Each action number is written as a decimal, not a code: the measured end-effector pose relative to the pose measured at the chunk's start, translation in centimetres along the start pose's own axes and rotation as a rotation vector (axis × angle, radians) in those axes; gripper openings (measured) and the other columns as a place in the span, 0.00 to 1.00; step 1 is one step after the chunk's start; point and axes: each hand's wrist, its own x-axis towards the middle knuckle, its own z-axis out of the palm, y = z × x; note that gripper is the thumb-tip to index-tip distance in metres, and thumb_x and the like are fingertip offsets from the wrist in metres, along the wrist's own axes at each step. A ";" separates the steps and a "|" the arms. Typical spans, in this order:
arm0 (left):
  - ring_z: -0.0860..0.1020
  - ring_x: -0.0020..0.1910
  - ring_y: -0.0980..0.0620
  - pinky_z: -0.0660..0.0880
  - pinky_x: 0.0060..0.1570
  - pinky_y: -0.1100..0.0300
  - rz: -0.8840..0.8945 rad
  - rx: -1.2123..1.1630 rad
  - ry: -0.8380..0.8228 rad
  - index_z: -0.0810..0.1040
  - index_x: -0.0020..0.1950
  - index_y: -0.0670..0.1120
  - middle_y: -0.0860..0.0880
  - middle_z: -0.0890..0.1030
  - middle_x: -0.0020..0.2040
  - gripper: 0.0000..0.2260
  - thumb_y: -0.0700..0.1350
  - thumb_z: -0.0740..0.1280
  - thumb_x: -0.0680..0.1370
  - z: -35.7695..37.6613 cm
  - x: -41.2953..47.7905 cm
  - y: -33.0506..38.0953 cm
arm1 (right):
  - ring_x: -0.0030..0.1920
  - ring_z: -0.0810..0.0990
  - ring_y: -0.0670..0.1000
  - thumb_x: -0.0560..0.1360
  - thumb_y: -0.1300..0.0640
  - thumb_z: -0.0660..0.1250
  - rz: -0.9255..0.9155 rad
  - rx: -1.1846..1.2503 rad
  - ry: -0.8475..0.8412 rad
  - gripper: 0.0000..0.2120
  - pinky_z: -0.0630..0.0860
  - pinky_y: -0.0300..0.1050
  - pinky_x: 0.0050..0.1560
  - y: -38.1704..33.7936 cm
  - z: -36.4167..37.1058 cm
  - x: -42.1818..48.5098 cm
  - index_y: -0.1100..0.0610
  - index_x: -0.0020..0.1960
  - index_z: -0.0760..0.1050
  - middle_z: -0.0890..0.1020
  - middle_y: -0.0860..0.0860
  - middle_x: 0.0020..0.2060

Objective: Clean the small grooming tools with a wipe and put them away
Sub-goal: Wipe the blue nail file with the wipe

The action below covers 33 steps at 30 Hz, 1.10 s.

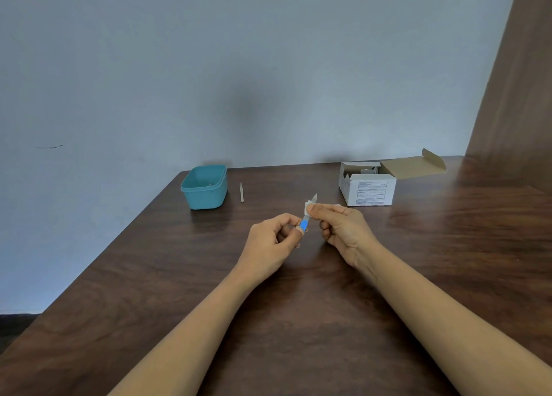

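The tool (304, 224) I held had a bright blue handle and a pale grey tip, my wipe (307, 208) was white, the tub (206, 197) teal, the box (372, 192) white with black printed lines and a plain brown flap (413, 165), the tabletop (209, 276) dark brown wood grain, the wall (239, 67) pale blue-grey.

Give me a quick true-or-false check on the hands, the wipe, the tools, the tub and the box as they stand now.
1. The left hand pinches the blue-handled tool by its handle. True.
2. The right hand presses the wipe flat on the table. False: it pinches the wipe round the tool's metal part, above the table.
3. A slim tool lies on the table beside the teal tub, apart from it. True.
4. The white cardboard box is closed. False: its flap is open.
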 end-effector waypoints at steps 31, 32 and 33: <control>0.74 0.32 0.59 0.70 0.33 0.70 0.075 0.139 0.044 0.81 0.48 0.48 0.51 0.81 0.35 0.04 0.44 0.67 0.78 -0.1 0.1 -0.7 | 0.28 0.71 0.42 0.66 0.58 0.78 -0.073 -0.253 0.015 0.09 0.67 0.36 0.33 -0.2 0.4 -0.7 0.58 0.43 0.81 0.79 0.47 0.29; 0.74 0.32 0.60 0.70 0.33 0.70 0.079 0.137 0.043 0.81 0.48 0.48 0.51 0.81 0.35 0.04 0.44 0.67 0.78 -0.1 0.2 -0.6 | 0.25 0.72 0.40 0.66 0.58 0.78 -0.094 -0.229 0.046 0.10 0.67 0.34 0.32 -0.2 0.5 -0.7 0.59 0.44 0.81 0.79 0.48 0.30; 0.74 0.32 0.60 0.70 0.33 0.69 0.083 0.133 0.040 0.81 0.48 0.48 0.50 0.81 0.35 0.04 0.44 0.67 0.78 -0.1 0.2 -0.6 | 0.24 0.73 0.38 0.66 0.59 0.78 -0.121 -0.206 0.083 0.11 0.68 0.33 0.32 -0.3 0.5 -0.7 0.60 0.46 0.81 0.80 0.48 0.31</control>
